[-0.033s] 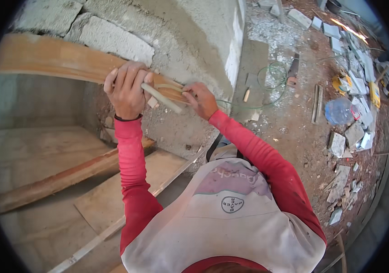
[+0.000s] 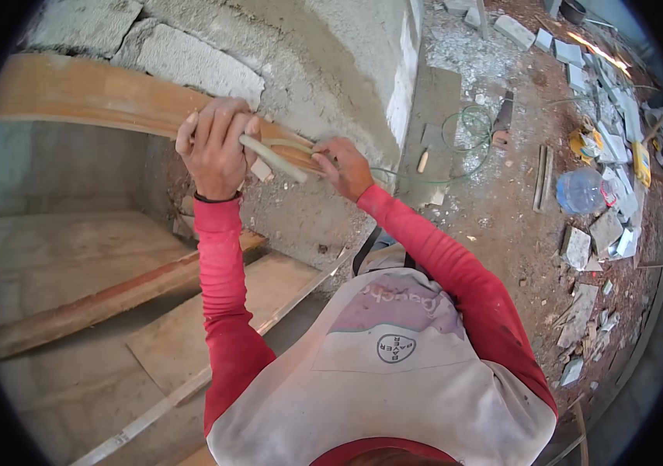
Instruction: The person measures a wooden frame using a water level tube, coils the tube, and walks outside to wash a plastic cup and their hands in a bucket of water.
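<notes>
A long wooden board (image 2: 98, 93) runs along the base of a rough block wall, at the upper left. My left hand (image 2: 215, 144) is closed at the board's edge, gripping a pale hose (image 2: 275, 161) whose short end sticks out to the right between thumb and fingers. A thinner-looking curve of similar pale hose lies over the board and reaches my right hand (image 2: 343, 167). That hand is pinched near the board's right end, fingertips on the curve. A thin green hose (image 2: 405, 177) leads away behind my right hand; whether it joins the pale hose is hidden.
Below the board, a wooden beam (image 2: 126, 291) and a plywood sheet (image 2: 215, 318) lie at the lower left. To the right are a handsaw (image 2: 504, 120), a large clear water bottle (image 2: 580, 191) and broken blocks (image 2: 576, 247). The rough plastered wall (image 2: 347, 62) rises ahead.
The free end of the pale hose has tipped slightly up. Both hands keep their grip, and the view has shifted a little.
</notes>
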`<state>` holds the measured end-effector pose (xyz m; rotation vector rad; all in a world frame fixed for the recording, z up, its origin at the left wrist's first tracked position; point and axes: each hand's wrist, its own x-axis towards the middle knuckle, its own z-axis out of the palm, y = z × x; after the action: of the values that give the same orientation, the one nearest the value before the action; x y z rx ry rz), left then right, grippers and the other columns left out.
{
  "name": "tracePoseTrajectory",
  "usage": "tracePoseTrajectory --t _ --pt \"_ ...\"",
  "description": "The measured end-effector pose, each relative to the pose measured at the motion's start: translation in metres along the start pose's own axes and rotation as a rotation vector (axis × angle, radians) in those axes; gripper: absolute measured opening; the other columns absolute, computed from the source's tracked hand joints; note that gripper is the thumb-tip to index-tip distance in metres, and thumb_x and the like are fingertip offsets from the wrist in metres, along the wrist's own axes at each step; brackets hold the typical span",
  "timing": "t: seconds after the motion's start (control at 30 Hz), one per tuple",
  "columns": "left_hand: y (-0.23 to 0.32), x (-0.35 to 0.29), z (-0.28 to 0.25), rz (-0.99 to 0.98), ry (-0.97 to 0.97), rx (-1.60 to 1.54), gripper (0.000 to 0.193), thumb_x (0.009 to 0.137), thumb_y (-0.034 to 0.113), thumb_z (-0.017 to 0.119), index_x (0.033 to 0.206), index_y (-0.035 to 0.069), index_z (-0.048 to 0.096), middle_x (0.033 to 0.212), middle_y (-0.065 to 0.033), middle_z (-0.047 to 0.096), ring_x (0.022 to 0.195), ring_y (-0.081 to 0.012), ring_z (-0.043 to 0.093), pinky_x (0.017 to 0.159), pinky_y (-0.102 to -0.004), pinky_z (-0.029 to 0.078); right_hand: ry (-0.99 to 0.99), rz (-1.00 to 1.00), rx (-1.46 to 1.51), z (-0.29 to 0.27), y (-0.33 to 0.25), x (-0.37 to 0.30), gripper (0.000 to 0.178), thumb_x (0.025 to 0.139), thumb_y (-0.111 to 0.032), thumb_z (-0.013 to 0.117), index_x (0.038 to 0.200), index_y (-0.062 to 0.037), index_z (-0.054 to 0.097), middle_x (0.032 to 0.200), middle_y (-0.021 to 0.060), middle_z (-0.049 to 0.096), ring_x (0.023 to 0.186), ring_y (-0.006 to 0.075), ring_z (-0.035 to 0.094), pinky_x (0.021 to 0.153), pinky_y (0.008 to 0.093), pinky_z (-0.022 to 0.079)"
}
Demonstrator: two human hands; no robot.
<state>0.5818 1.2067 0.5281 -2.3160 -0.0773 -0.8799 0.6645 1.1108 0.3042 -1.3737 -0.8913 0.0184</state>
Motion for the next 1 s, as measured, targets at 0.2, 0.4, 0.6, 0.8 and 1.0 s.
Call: tracePoseTrajectory --t 0.2,0.4,0.6,0.8,1.0 --pt "0.000 0.013 -0.009 -0.024 -0.039 0.189 0.013 0.091 0.030 0.062 0.081 0.022 0.064 0.115 0.0133 0.064 0.118 -0.0086 0.055 0.106 -0.0352 0.017 -0.034 0.080 0.058 -0.005 -0.007 0.002 0.012 0.085 -0.016 0.069 0.094 -0.0107 0.064 0.091 0.0065 0.064 0.088 0.0275 0.063 0.075 0.0370 0.051" --pt "0.000 0.017 -0.015 -0.033 -0.096 0.247 0.015 0.092 0.033 0.060 0.082 0.024 0.066 0.113 0.0136 0.065 0.115 -0.0092 0.056 0.106 -0.0352 0.017 -0.049 0.016 0.033 -0.008 -0.006 0.004 0.014 0.085 -0.017 0.069 0.096 -0.0111 0.065 0.090 0.0062 0.065 0.087 0.0280 0.063 0.074 0.0377 0.052" --pt "-0.008 0.022 -0.020 -0.020 -0.064 0.166 0.022 0.097 0.032 0.054 0.083 0.021 0.067 0.103 0.0121 0.068 0.112 -0.0103 0.059 0.103 -0.0330 0.019 -0.114 0.104 0.186 -0.009 0.005 -0.001 0.014 0.084 -0.013 0.069 0.096 -0.0069 0.065 0.091 0.0097 0.064 0.082 0.0301 0.063 0.072 0.0376 0.051" --pt "-0.029 0.036 -0.030 -0.043 0.130 0.289 0.044 0.104 0.037 0.040 0.067 0.022 0.061 0.102 0.0139 0.071 0.108 -0.0088 0.061 0.104 -0.0306 0.019 -0.111 0.192 0.338 -0.004 0.002 0.001 0.013 0.084 -0.009 0.070 0.095 -0.0049 0.065 0.088 0.0106 0.062 0.081 0.0287 0.063 0.070 0.0350 0.050" --pt "-0.058 0.054 -0.051 -0.040 0.225 0.274 0.050 0.105 0.040 0.035 0.064 0.023 0.058 0.097 0.0152 0.072 0.109 -0.0097 0.062 0.106 -0.0346 0.018 -0.119 0.172 0.436 0.002 -0.001 0.008 0.012 0.084 -0.008 0.070 0.094 -0.0037 0.067 0.084 0.0078 0.060 0.074 0.0210 0.063 0.068 0.0322 0.050"
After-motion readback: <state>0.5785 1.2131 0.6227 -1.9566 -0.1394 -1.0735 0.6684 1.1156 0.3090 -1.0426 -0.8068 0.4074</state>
